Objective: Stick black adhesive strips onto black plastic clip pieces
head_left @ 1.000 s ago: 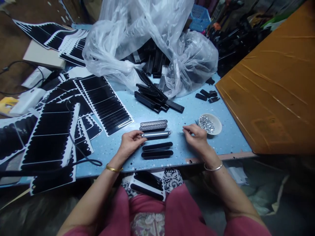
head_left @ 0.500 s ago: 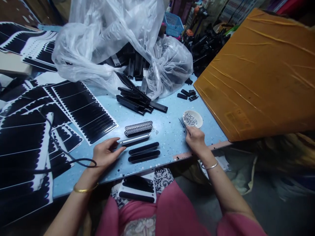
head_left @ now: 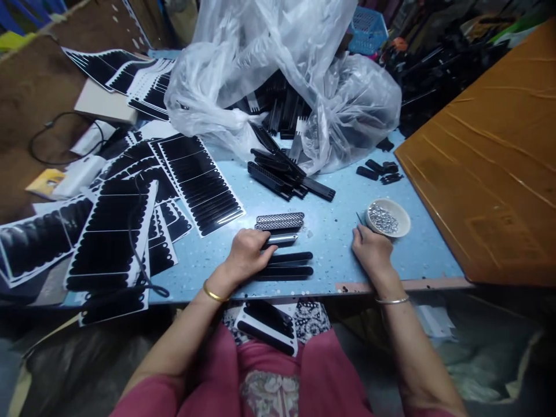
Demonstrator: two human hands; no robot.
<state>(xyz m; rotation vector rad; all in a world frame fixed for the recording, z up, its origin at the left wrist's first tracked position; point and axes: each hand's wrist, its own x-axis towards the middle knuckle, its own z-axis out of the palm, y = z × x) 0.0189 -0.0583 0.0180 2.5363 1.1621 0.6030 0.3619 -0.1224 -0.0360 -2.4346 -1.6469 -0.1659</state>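
Observation:
My left hand is closed with thumb and fingers on the left end of a narrow silver bar with rounded ends. Just behind that bar lie mesh-patterned strips, side by side. Two flat black strips rest in front of it, their left ends partly behind my thumb. My right hand is closed around a thin dark pointed tool, by its look tweezers; most of it is hidden in the fist. Touching or close to that hand is a white bowl of tiny silver metal pieces.
Sheets of black rounded strips overlap on the left. A clear plastic bag spills black parts at the back. Small black pieces lie near a large brown box on the right. A black-and-white sheet rests on my lap.
My left hand has moved right and closed on the silver bar; before, it was beside the bar with fingers apart. My right hand stays by the bowl. The camera view has turned left.

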